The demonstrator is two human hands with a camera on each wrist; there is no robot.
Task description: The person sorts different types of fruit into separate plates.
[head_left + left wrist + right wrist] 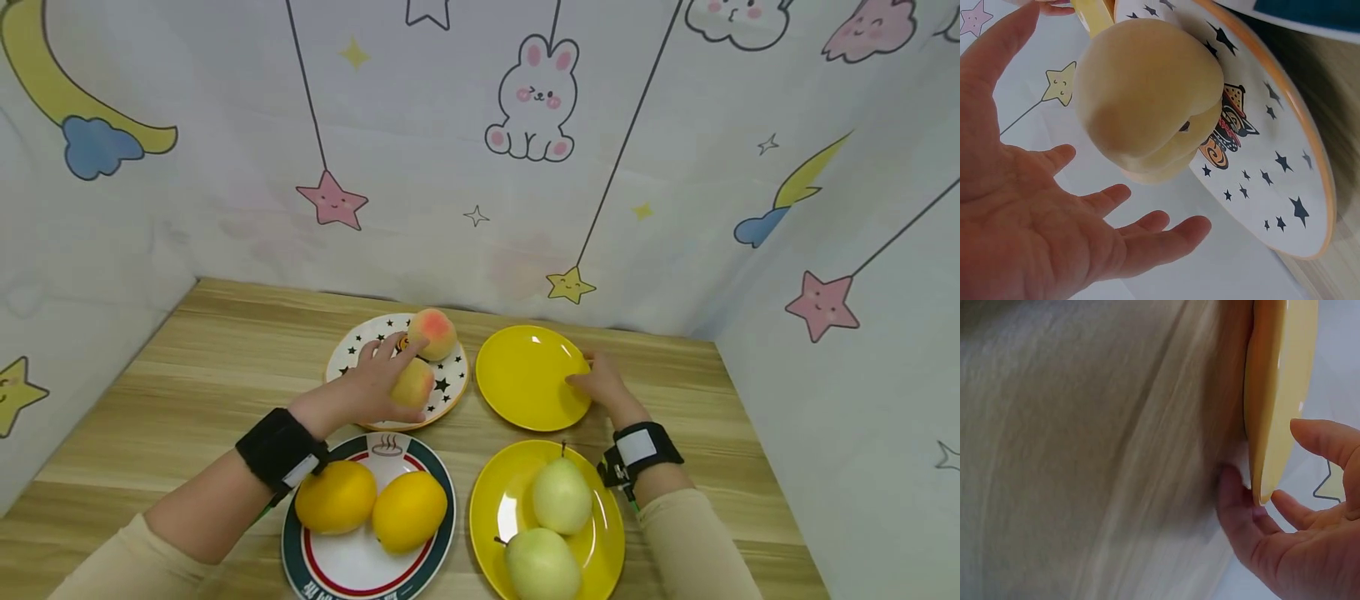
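My left hand (366, 390) is spread over the near peach (417, 383) on a white plate with black stars (448, 382). In the left wrist view, the fingers are apart, and that peach (1147, 87) sits beside the open palm. A second peach (433, 335), with a red blush, lies toward the back of the same plate. At the right edge of an empty yellow plate (528, 375), my right hand (606, 387) grips the rim. The right wrist view shows the thumb (1322, 437) over the plate and fingertips below its edge.
Nearer the body, a green-rimmed plate (444, 533) bears two yellow oval fruits (409, 512). Beside it, another yellow plate (483, 508) holds two pale green pears (562, 497). A cartoon-printed cloth wall (420, 250) borders the wooden table (187, 375) at the back and sides.
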